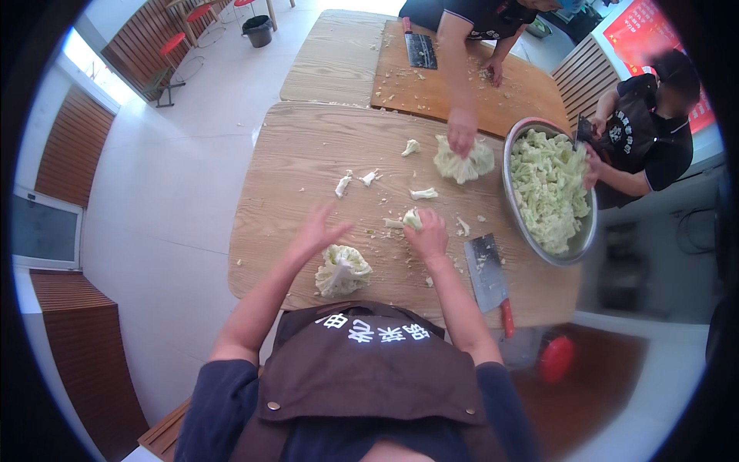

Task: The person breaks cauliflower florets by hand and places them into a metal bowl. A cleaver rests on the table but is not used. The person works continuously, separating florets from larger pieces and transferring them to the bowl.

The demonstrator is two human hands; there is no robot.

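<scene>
My right hand [428, 235] grips a pale cauliflower piece [412, 218] just above the wooden table [277, 173]; I cannot tell whether the piece touches the wood. Off to the left, my left hand [320, 232] is slightly blurred, its fingers apart and nothing in them. Below it, close to the near edge, a cauliflower head [343, 270] lies with its cut stem side up. Several cut stem pieces, among them a white stalk [424, 193], are scattered beyond my hands. A cleaver [488, 271] with a red handle lies flat to the right of my right forearm.
A large metal basin [508, 190] heaped with cauliflower florets [545, 185] stands at the right. Across the table, a person's hand [463, 136] touches another cauliflower head [456, 164]. Behind are a cutting board [404, 92] and a second cleaver [421, 51]. Another person [629, 133] holds a blade by the basin.
</scene>
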